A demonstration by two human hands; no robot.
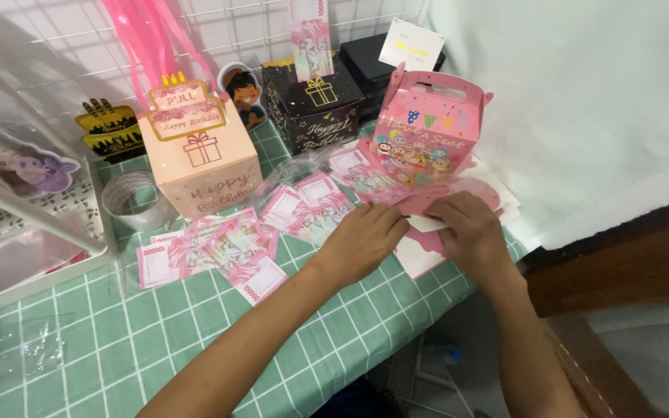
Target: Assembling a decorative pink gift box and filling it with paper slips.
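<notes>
Your left hand (361, 236) and right hand (466, 228) pinched together on pink card pieces (427, 232), below the pink gable box (426, 128), banknote strip (272, 224) trailing across the bench (118, 333)

Both bare forearms reach up from the near edge of the table toward its far right corner, converging until the hands almost meet. The left hand (361, 236) lies palm down, knuckles up, with its fingers curled forward and their tips tucked out of sight. The right hand (466, 228) sits just beside it, nearer the right edge, also palm down, fingers bent and pressing downward, wrist slightly cocked.
</notes>
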